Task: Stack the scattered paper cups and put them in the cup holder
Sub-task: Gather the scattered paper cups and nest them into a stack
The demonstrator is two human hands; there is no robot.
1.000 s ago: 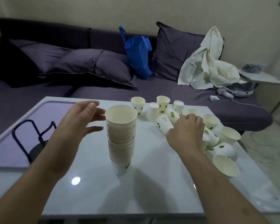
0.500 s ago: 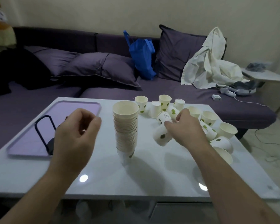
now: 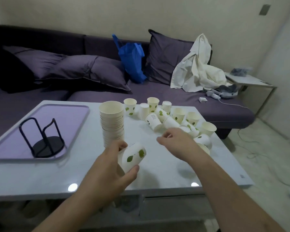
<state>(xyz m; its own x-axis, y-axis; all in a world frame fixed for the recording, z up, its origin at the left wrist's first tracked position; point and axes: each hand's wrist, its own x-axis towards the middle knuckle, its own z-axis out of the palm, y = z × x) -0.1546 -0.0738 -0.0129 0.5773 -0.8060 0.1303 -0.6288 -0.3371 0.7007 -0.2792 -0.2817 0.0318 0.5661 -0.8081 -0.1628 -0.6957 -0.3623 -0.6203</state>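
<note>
Left hand (image 3: 113,162) gripping one tilted cup (image 3: 132,156), just below and right of the upright stack (image 3: 112,122); right hand (image 3: 173,139) loosely curled, empty.

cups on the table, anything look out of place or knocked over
Yes. In the loose cups at the table's far right, several lie tipped on their sides and a few stand upside down. The tall stack stands upright. The cup holder on the purple tray is empty.
</note>
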